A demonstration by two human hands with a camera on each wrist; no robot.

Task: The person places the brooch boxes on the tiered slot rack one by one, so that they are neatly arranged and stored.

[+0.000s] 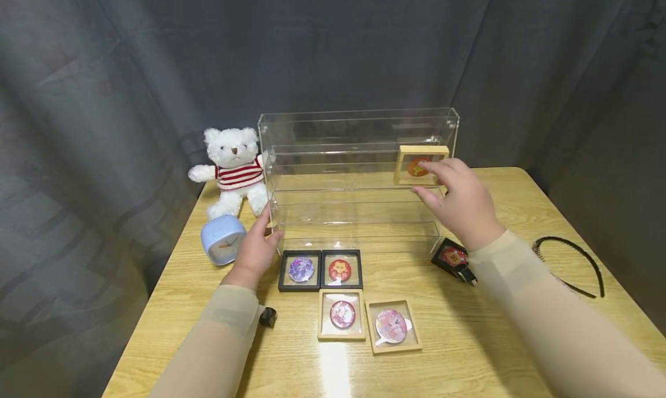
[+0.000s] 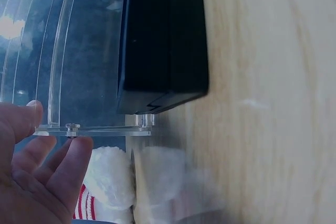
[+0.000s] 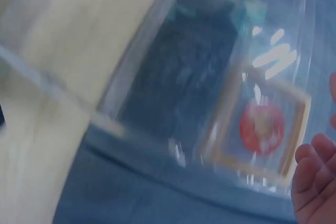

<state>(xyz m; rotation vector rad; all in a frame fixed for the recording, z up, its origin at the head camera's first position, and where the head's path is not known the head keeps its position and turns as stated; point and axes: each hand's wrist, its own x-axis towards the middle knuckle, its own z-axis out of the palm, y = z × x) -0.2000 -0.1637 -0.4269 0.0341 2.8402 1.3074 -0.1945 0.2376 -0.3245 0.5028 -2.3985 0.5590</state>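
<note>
Square pale-wood frame with round red badge [image 1: 413,168]: at right end of clear tiered acrylic rack [image 1: 359,189].
Left hand [image 1: 256,249]: clamped on rack's left side.
Right hand [image 1: 463,198]: fingers apart — beside frame, contact unclear.

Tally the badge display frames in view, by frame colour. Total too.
Black: 3 (left black frame, middle black frame, right black frame, partly covered)
Pale wood: 3 (upper wood frame, left wood frame, right wood frame)
Total: 6
</note>
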